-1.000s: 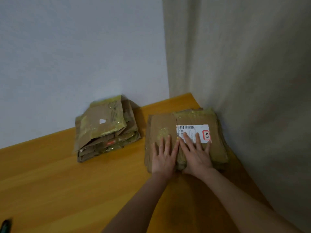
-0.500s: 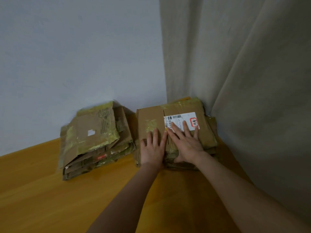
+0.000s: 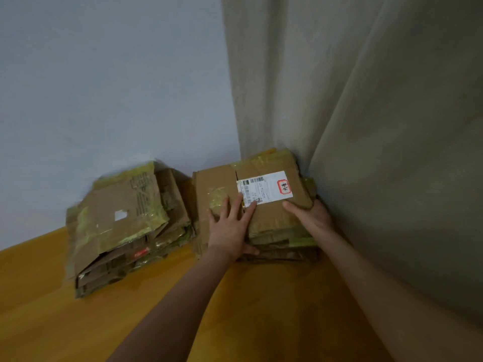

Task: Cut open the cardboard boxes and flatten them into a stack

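At the surface's [image 3: 261, 309] far right corner, against the curtain [image 3: 366, 126], I see the right stack [image 3: 271, 220]. The left hand [image 3: 230, 228] lies flat on top, fingers spread; the right hand [image 3: 313, 218] grips its right edge. The left stack [image 3: 122, 205] sits just beside.

Looks like a room in a home to you: plain pale wall [image 3: 104, 87], long beige curtain [image 3: 379, 126] on the right, orange wood surface [image 3: 52, 322], a flattened cardboard pile [image 3: 117, 223] and a second pile [image 3: 271, 220] in the corner.

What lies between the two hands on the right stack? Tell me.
Head view: only bare cardboard of the top box lies between left hand and right hand.
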### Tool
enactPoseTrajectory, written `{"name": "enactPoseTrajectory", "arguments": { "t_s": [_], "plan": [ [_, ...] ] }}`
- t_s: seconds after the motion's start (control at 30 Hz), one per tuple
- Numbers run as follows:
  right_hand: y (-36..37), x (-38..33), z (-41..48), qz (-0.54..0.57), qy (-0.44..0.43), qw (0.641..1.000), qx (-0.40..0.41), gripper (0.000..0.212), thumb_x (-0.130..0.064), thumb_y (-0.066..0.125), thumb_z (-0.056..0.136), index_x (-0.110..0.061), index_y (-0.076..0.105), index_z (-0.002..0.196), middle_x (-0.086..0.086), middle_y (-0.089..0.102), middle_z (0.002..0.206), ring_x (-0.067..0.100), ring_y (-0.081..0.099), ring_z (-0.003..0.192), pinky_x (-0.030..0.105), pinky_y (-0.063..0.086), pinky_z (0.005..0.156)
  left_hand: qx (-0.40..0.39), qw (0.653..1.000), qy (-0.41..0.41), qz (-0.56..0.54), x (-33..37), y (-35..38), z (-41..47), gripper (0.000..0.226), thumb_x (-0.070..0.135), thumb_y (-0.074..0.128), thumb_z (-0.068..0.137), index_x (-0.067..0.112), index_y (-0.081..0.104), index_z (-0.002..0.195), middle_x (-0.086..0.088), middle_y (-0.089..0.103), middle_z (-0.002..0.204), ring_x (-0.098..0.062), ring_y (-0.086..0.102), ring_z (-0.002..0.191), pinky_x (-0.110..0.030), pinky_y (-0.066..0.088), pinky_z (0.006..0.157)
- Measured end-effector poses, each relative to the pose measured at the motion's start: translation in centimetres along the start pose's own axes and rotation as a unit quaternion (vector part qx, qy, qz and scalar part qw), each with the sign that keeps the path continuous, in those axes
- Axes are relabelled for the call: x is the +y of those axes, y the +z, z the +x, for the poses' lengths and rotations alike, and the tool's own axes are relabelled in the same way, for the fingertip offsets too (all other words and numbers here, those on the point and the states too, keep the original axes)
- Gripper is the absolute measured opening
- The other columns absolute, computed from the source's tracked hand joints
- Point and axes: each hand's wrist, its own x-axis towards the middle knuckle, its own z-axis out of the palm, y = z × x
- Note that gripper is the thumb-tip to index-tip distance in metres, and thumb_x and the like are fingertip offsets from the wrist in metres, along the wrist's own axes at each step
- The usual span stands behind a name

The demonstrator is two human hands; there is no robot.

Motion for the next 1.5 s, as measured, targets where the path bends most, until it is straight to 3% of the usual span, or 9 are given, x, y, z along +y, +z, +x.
{"name": "enactPoseTrajectory", "arguments": {
  "t_s": [0.2, 0.4, 0.47, 0.57, 0.67, 0.83, 1.03, 1.23, 1.5],
  "plan": [
    [0.6, -1.2, 1.3, -0.012, -0.073, 0.996, -0.043, 0.070, -0.036, 0.082, 0.069, -0.026, 0.052, 0.132, -0.001, 0.060, 0.128, 0.022, 0.057, 0.113, 0.032, 0.045, 0.093, 0.000, 1.000, -0.028, -0.004, -1.3, 0.4, -0.5, 0.124, 0.067, 0.068, 0.069, 0.037, -0.022, 0.148, 0.000, -0.024, 0.159, -0.036, -0.021, 0.145, -0.066, -0.001, 0.113],
    [0.3, 0.1, -1.0, -0.189, -0.071, 0.979, -0.015, 0.080, -0.056, 0.067, 0.079, -0.020, 0.037, 0.144, 0.008, 0.041, 0.147, 0.029, 0.041, 0.132, 0.041, 0.036, 0.106, -0.003, 0.998, -0.021, 0.065, 0.2, 0.2, -1.2, 0.126, 0.061, 0.068, 0.075, 0.021, -0.026, 0.148, -0.010, -0.029, 0.156, -0.038, -0.024, 0.143, -0.068, -0.005, 0.111],
    [0.7, 0.1, -2.5, -0.384, -0.177, 0.904, 0.055, 0.109, -0.075, 0.059, 0.071, -0.022, 0.010, 0.153, 0.007, 0.009, 0.160, 0.032, 0.010, 0.145, 0.051, 0.011, 0.116, 0.017, 0.995, -0.014, 0.099, 1.1, 0.3, -1.4, 0.125, 0.060, 0.064, 0.080, 0.011, -0.032, 0.143, -0.014, -0.032, 0.154, -0.039, -0.030, 0.139, -0.068, -0.004, 0.112],
    [2.0, 1.3, -4.7, -0.527, -0.337, 0.780, 0.013, 0.133, -0.086, 0.057, 0.056, -0.029, -0.018, 0.150, 0.009, -0.023, 0.158, 0.035, -0.023, 0.143, 0.057, -0.018, 0.109, 0.035, 0.994, 0.015, 0.103, 2.5, 1.1, -2.1, 0.122, 0.070, 0.051, 0.081, 0.014, -0.043, 0.136, -0.015, -0.037, 0.151, -0.039, -0.038, 0.133, -0.067, -0.011, 0.111],
    [2.2, 3.4, -4.6, -0.594, -0.339, 0.730, -0.010, 0.134, -0.074, 0.066, 0.064, -0.031, -0.036, 0.140, 0.013, -0.036, 0.151, 0.039, -0.037, 0.135, 0.060, -0.027, 0.103, 0.054, 0.992, 0.017, 0.112, 2.8, 2.7, -2.7, 0.108, 0.054, 0.046, 0.094, 0.020, -0.049, 0.132, -0.018, -0.046, 0.143, -0.038, -0.039, 0.132, -0.067, -0.014, 0.109],
    [1.9, 1.3, -0.8, -0.610, -0.348, 0.710, 0.055, 0.116, -0.043, 0.058, 0.089, -0.025, -0.050, 0.126, 0.012, -0.040, 0.147, 0.043, -0.021, 0.141, 0.066, -0.013, 0.108, 0.082, 0.989, -0.010, 0.126, 1.3, 3.1, -1.3, 0.101, 0.037, 0.048, 0.098, 0.021, -0.043, 0.138, -0.018, -0.049, 0.140, -0.039, -0.038, 0.132, -0.063, -0.013, 0.110],
    [2.7, -3.4, 2.3, -0.625, -0.286, 0.724, 0.053, 0.115, -0.030, 0.071, 0.079, -0.021, -0.019, 0.149, 0.018, 0.012, 0.153, 0.041, 0.004, 0.144, 0.066, -0.001, 0.112, 0.096, 0.987, -0.042, 0.124, 0.2, 2.4, 1.6, 0.100, 0.043, 0.048, 0.096, 0.024, -0.040, 0.141, -0.015, -0.050, 0.140, -0.038, -0.039, 0.132, -0.063, -0.013, 0.110],
    [5.5, -2.4, 1.2, -0.610, -0.383, 0.693, -0.013, 0.137, -0.051, 0.073, 0.074, -0.022, -0.049, 0.129, 0.016, -0.034, 0.151, 0.041, -0.030, 0.139, 0.063, -0.019, 0.106, 0.083, 0.986, -0.051, 0.138, -0.4, 3.1, 1.0, 0.104, 0.039, 0.053, 0.095, 0.026, -0.040, 0.141, -0.016, -0.046, 0.145, -0.040, -0.034, 0.137, -0.066, -0.007, 0.112],
    [7.3, -4.4, 1.7, -0.615, -0.369, 0.696, -0.037, 0.155, -0.064, 0.080, 0.055, -0.026, -0.054, 0.123, 0.014, -0.034, 0.151, 0.039, -0.040, 0.133, 0.059, -0.029, 0.101, 0.050, 0.985, -0.091, 0.135, -2.4, 1.5, 2.1, 0.123, 0.047, 0.064, 0.086, 0.021, -0.046, 0.136, -0.019, -0.050, 0.139, -0.038, -0.025, 0.143, -0.059, -0.004, 0.116]
  ]
}}
